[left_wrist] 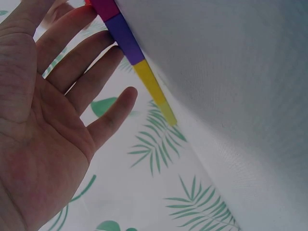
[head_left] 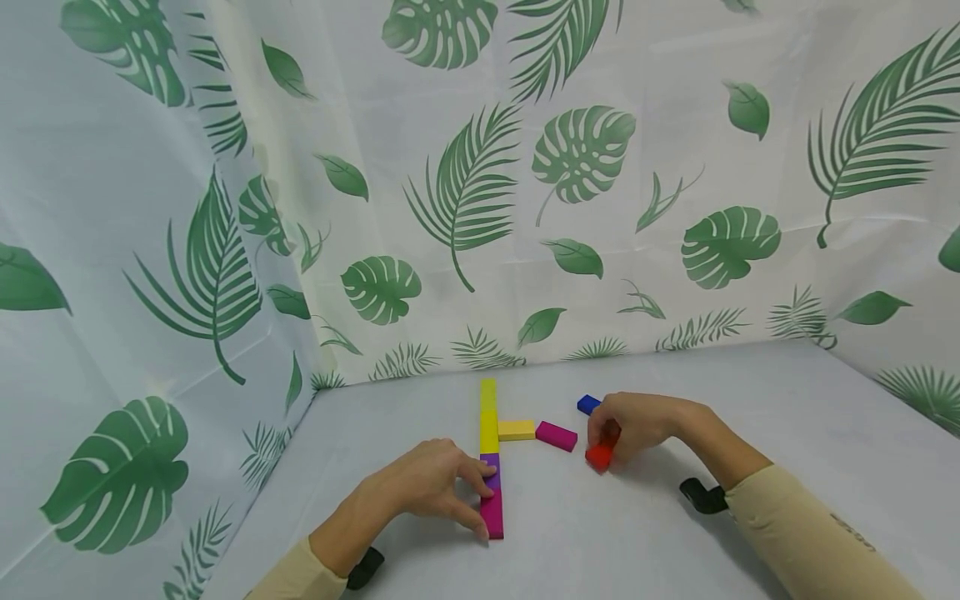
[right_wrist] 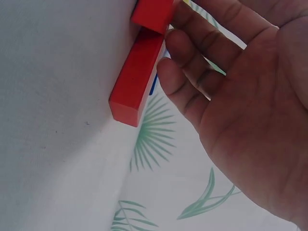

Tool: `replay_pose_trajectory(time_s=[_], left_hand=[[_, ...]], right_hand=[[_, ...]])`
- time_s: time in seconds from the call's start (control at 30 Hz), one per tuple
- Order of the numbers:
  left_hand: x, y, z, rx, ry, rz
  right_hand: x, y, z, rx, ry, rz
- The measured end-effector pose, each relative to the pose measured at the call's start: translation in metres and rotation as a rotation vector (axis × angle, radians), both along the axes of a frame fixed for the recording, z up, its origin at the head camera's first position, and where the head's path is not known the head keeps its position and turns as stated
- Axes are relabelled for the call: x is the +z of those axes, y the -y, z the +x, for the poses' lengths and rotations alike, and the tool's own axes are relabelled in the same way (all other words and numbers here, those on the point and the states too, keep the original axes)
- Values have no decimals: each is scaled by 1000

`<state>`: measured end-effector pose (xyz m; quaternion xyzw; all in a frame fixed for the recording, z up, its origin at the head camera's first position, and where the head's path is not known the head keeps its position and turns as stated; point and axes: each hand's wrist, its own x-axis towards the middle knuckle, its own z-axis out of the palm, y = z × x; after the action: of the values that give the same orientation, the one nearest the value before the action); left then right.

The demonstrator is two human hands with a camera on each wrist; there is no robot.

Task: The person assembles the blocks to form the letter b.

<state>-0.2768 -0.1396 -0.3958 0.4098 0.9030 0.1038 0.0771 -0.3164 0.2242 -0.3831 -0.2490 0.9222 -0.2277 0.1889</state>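
While the left hand [head_left: 427,479] lies with its grip wide, its fingertips touch the row's nearest pieces: a magenta rectangular block [head_left: 492,520] and a purple rectangular block [head_left: 494,482]. Risk: uneven thumb pressure would probably skew the line.

Right hand [head_left: 637,423]: grip narrow, holding a bright red rectangular block [head_left: 598,457]; thumb contact not clear. Right wrist view shows a second red rectangular block [right_wrist: 134,79] just behind; trailing fingers could drag it. Beyond, a slanted magenta rectangular block [head_left: 557,436] sits at the end of a pale yellow rectangular block [head_left: 517,430], touching or nearly; a bump there might carry into the row.

Room: white surface [head_left: 585,550] bare between the forearms; a gap separates red from slanted magenta. A blue block [head_left: 588,404] crowds the right fingers' far side. Farthest, the lime-yellow end block [head_left: 488,393] lies near the leaf-printed cloth [head_left: 570,333], leaving little margin.
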Motion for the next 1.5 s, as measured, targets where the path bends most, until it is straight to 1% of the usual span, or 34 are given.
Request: replay_pose_trajectory(time_s=[0.13,0.27,0.5,0.67,0.8,0.9,1.13,1.37,1.5], left_hand=[[0,0,1,3,3,-8],[0,-1,1,3,5,-9],[0,-1,1,2,5,-6],[1,-1,1,5,13,-7],[2,-2,0,15,21,-11],[3,-1,0,10,15,-11],[1,0,1,-2,-33,-14],[0,0,0,0,-21,-12],[0,-1,0,9,-10,-16]], right_hand=[[1,2,-2,15,8,-34],[3,3,-4,19,-8,-69],[7,1,-8,104,-80,-148],[7,-1,-8,112,-109,-153],[7,0,-8,83,-112,-130],[8,2,-7,60,-108,-113],[8,7,-6,15,-88,-70],[4,9,-2,-50,-25,-33],[3,11,0,-66,-6,-21]])
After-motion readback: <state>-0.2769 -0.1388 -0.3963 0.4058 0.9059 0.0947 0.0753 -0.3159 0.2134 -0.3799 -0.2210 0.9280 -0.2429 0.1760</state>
